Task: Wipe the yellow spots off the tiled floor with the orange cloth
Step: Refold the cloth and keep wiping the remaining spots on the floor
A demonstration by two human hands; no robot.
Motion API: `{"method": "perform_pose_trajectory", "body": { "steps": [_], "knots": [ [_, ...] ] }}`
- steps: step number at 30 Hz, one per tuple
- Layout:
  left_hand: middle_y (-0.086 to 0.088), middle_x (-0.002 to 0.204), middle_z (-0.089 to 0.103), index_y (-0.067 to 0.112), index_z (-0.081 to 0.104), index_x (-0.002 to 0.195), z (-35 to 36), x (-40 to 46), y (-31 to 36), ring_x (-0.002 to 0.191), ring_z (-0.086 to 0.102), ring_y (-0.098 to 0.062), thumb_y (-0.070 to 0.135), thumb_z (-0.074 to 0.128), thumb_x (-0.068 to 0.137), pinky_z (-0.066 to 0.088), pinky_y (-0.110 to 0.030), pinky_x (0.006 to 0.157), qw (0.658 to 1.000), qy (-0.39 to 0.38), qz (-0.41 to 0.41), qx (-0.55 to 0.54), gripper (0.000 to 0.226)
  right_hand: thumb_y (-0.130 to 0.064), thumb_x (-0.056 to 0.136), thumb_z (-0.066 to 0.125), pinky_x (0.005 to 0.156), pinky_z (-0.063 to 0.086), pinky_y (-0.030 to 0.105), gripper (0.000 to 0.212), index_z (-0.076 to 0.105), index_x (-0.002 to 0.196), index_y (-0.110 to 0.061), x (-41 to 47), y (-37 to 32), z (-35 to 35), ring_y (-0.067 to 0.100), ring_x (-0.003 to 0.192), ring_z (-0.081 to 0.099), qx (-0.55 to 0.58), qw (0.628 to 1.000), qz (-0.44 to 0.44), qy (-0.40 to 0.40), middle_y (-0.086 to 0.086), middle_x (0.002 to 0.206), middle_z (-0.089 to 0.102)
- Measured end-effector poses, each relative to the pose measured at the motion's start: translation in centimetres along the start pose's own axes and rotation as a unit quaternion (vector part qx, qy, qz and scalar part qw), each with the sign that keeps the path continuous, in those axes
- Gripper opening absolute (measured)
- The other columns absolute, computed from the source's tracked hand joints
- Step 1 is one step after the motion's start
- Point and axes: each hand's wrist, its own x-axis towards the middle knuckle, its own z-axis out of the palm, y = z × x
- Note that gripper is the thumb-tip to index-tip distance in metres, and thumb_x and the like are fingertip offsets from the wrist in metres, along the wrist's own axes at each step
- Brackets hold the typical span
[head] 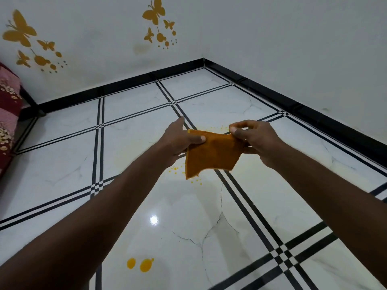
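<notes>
The glossy white marble-look tiled floor (62, 164) with black double-line borders carries two round yellow spots (139, 264) near the bottom of the view and fine yellow speckles (176, 168) farther off. Above the speckles, the thin orange cloth (211, 155) hangs stretched between both hands: the left hand (180, 141) pinches one edge, the right hand (254, 139) grips the other. It looks light, soft and limp, best bunched in one palm. It hides some speckles beneath.

Floor (178, 216): glossy marble-look tiles, smooth, with black stripe inlay. Cloth (213, 153): orange, matt, fuzzy weave. Skirting (125, 85): black, semi-gloss. Walls (282, 38): matt white paint. Butterflies (19, 28): flat mustard. Bedding (8, 114): floral fabric.
</notes>
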Motion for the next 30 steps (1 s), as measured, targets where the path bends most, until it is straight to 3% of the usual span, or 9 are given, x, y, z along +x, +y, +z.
{"method": "perform_pose_trajectory", "body": {
  "steps": [3,5,10,13,16,19,25,28,30],
  "knots": [
    [-0.009,0.120,0.069,0.014,0.066,0.127,-1.3,-0.6,0.2,0.108,0.067,-0.027,0.012,0.082,0.078,0.059,-0.040,0.091,0.993,-0.013,0.072,0.092,0.051,-0.014,0.086,0.080,0.090,0.059,0.040,0.036,0.069,0.120,-0.014,0.1,-1.1,-0.7,0.027,0.109,0.065,-0.083,0.991,-0.039,-0.093,0.012,0.120,0.066],
    [-0.008,0.100,0.076,0.012,0.076,0.106,-2.0,-0.8,0.0,0.096,0.072,-0.022,0.014,0.083,0.078,0.063,-0.034,0.079,0.984,0.011,0.095,0.153,0.028,-0.010,0.085,0.080,0.088,0.057,0.039,0.039,0.068,0.121,-0.013,0.0,-1.7,-0.3,0.028,0.108,0.063,-0.173,0.977,-0.082,-0.098,0.009,0.119,0.064],
    [-0.005,0.080,0.077,0.012,0.080,0.090,-3.0,-1.4,-1.3,0.080,0.074,-0.017,0.022,0.085,0.076,0.062,-0.030,0.074,0.967,0.013,0.107,0.231,0.018,-0.019,0.087,0.079,0.077,0.051,0.031,0.027,0.074,0.113,-0.012,0.2,-2.4,0.5,0.023,0.095,0.064,-0.382,0.907,-0.169,-0.053,0.006,0.103,0.069],
    [-0.006,0.087,0.077,0.015,0.080,0.088,-4.2,-1.5,-1.6,0.089,0.070,-0.017,0.028,0.084,0.077,0.057,-0.037,0.084,0.963,-0.009,0.104,0.249,0.017,-0.026,0.085,0.081,0.065,0.047,0.025,0.014,0.073,0.094,-0.018,0.1,-2.5,0.5,0.021,0.088,0.067,-0.402,0.897,-0.169,-0.068,0.002,0.089,0.069],
    [-0.007,0.100,0.077,0.009,0.077,0.096,-5.8,-1.2,-2.2,0.102,0.070,-0.019,0.028,0.078,0.083,0.057,-0.035,0.091,0.976,-0.056,0.059,0.203,0.023,-0.029,0.087,0.080,0.068,0.048,0.026,0.018,0.069,0.086,-0.014,0.4,-2.5,0.7,0.021,0.089,0.068,-0.344,0.919,-0.131,-0.137,0.004,0.090,0.071],
    [-0.012,0.099,0.076,0.000,0.070,0.104,-6.6,-0.9,-4.0,0.093,0.074,-0.021,0.023,0.073,0.089,0.061,-0.028,0.077,0.990,-0.071,0.021,0.122,0.028,-0.029,0.090,0.075,0.078,0.054,0.032,0.022,0.068,0.088,-0.008,1.2,-1.4,1.6,0.025,0.097,0.069,-0.209,0.953,-0.063,-0.211,0.008,0.096,0.072],
    [-0.009,0.088,0.078,0.010,0.076,0.097,-8.0,0.8,-8.4,0.086,0.076,-0.017,0.012,0.078,0.084,0.058,-0.020,0.070,0.990,0.057,0.078,0.104,0.013,-0.021,0.081,0.084,0.072,0.058,0.033,0.023,0.070,0.091,-0.006,3.2,1.4,6.1,0.023,0.082,0.069,-0.268,0.945,-0.124,-0.141,0.010,0.086,0.072],
    [-0.002,0.082,0.077,0.018,0.080,0.094,-8.4,1.2,-11.5,0.075,0.067,-0.007,0.012,0.079,0.080,0.048,-0.016,0.068,0.967,0.109,0.108,0.202,0.015,-0.021,0.070,0.087,0.066,0.047,0.031,0.022,0.067,0.079,-0.021,2.7,4.7,9.1,0.017,0.073,0.061,-0.332,0.925,-0.162,-0.091,-0.004,0.073,0.065],
    [0.001,0.086,0.077,0.017,0.081,0.095,-8.1,0.9,-15.6,0.080,0.066,-0.010,0.011,0.079,0.078,0.045,-0.018,0.074,0.947,0.125,0.109,0.274,0.019,-0.022,0.074,0.081,0.070,0.052,0.036,0.018,0.065,0.084,-0.021,1.3,9.5,11.8,0.026,0.077,0.065,-0.376,0.908,-0.174,-0.062,0.002,0.077,0.068]
  ]
}}
